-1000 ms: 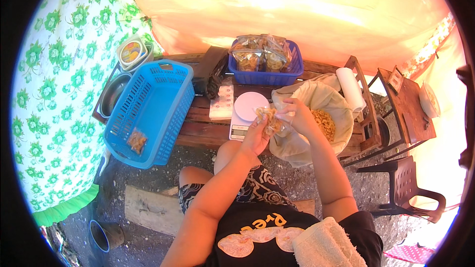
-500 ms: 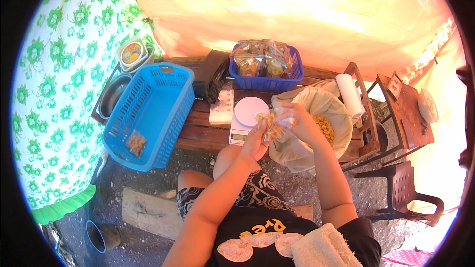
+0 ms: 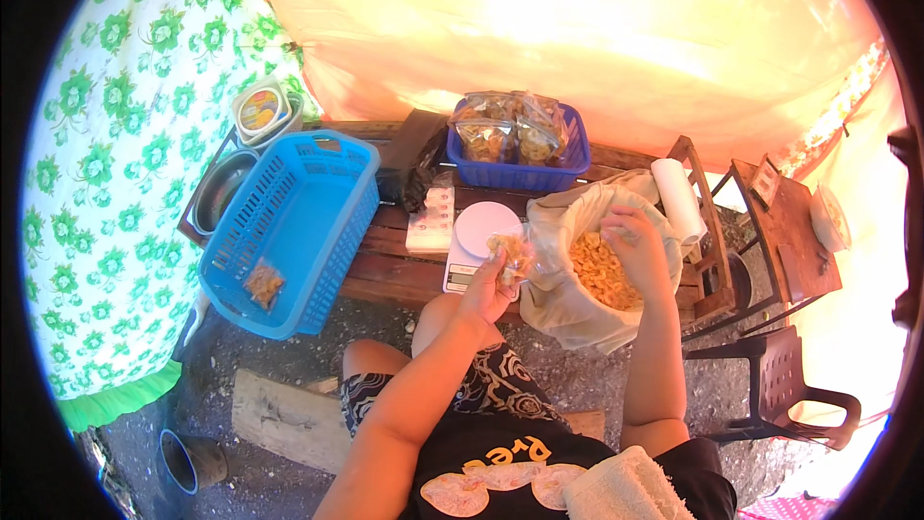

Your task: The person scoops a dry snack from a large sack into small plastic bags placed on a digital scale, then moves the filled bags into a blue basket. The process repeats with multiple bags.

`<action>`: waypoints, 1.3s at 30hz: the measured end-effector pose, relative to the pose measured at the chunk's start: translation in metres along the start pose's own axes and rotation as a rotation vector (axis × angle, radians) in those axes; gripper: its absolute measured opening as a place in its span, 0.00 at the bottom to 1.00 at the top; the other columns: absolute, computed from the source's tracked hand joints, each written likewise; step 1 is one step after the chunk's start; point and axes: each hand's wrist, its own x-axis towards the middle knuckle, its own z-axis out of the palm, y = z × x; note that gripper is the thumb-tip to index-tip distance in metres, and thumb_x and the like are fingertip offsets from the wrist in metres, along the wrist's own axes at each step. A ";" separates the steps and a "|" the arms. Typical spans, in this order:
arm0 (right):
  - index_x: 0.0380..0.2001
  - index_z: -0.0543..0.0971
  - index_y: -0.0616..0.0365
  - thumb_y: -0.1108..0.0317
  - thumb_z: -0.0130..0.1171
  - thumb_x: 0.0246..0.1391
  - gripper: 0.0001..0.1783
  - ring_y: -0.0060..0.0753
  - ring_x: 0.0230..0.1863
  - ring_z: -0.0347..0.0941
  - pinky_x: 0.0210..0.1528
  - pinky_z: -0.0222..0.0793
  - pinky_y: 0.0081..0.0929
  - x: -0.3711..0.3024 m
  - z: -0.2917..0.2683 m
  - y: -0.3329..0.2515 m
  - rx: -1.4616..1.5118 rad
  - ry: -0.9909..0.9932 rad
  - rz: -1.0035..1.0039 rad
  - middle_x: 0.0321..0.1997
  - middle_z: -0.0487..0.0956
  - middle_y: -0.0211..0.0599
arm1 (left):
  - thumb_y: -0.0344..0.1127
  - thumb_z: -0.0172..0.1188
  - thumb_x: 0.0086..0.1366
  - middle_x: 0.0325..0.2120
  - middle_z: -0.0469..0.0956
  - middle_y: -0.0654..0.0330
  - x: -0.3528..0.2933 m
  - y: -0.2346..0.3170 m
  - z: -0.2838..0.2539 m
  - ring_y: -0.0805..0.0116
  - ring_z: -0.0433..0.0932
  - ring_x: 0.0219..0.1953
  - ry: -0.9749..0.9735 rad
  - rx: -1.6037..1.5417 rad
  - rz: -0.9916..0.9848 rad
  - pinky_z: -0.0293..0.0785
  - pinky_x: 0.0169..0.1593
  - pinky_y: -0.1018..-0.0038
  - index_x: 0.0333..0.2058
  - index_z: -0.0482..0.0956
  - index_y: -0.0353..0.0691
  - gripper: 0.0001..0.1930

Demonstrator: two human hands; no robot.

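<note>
Two hands are busy at your wooden table (image 3: 385, 265), so take the white kitchen scale (image 3: 478, 243) at its front edge as your landmark. Far to the left of the scale a metal bowl (image 3: 223, 188) sits by the flowered cloth, with a small round tub (image 3: 260, 108) behind it. Nearer, but left of the scale, the big light-blue basket (image 3: 318, 202) tilts over the table's edge, and one filled little packet (image 3: 263, 283) lies in its low end, likely where finished ones are dropped within easy reach. Just behind the scale you have a dark blue basket (image 3: 520, 173) stacked with clear bags of snacks. Right at the scale's near right corner your left hand (image 3: 486, 289) holds a small clear bag of chips (image 3: 512, 258); its grip is pinched on the bag, keeping it upright beside the platform, probably so it can be topped up and weighed. Just right of the scale the large sack of yellow chips (image 3: 602, 274) stands open, mouth rolled back. Your right hand (image 3: 635, 248) is down in that mouth, fingers curled over the chips; you cannot tell whether its grip has closed on any. Beyond the sack lies a paper towel roll (image 3: 678, 200)
</note>
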 end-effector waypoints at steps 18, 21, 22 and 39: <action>0.48 0.72 0.56 0.76 0.52 0.53 0.17 0.39 0.41 0.77 0.43 0.71 0.32 0.060 0.174 0.025 0.136 0.059 0.092 0.37 0.79 0.44 | 0.45 0.49 0.69 0.59 0.65 0.54 -0.010 0.103 -0.042 0.63 0.65 0.60 0.498 0.302 0.204 0.63 0.59 0.68 0.65 0.52 0.41 0.30; 0.49 0.72 0.55 0.76 0.52 0.53 0.18 0.43 0.41 0.77 0.44 0.71 0.33 0.070 0.203 0.043 0.193 0.113 0.177 0.38 0.79 0.45 | 0.43 0.52 0.68 0.57 0.67 0.54 -0.028 0.126 -0.048 0.63 0.67 0.58 0.502 0.319 0.270 0.64 0.57 0.69 0.63 0.55 0.41 0.29; 0.49 0.72 0.55 0.76 0.52 0.53 0.18 0.43 0.41 0.77 0.44 0.71 0.33 0.071 0.209 0.051 0.230 0.135 0.228 0.38 0.79 0.45 | 0.43 0.53 0.68 0.56 0.68 0.54 -0.034 0.131 -0.049 0.63 0.67 0.57 0.503 0.328 0.289 0.65 0.56 0.69 0.62 0.57 0.40 0.28; 0.61 0.58 0.63 0.68 0.55 0.58 0.30 0.21 0.29 0.70 0.35 0.68 0.22 -0.091 0.180 0.055 0.243 -0.001 0.405 0.33 0.74 0.34 | 0.40 0.53 0.68 0.49 0.73 0.59 -0.055 0.128 -0.055 0.69 0.72 0.49 0.540 0.428 0.222 0.68 0.51 0.74 0.59 0.63 0.38 0.24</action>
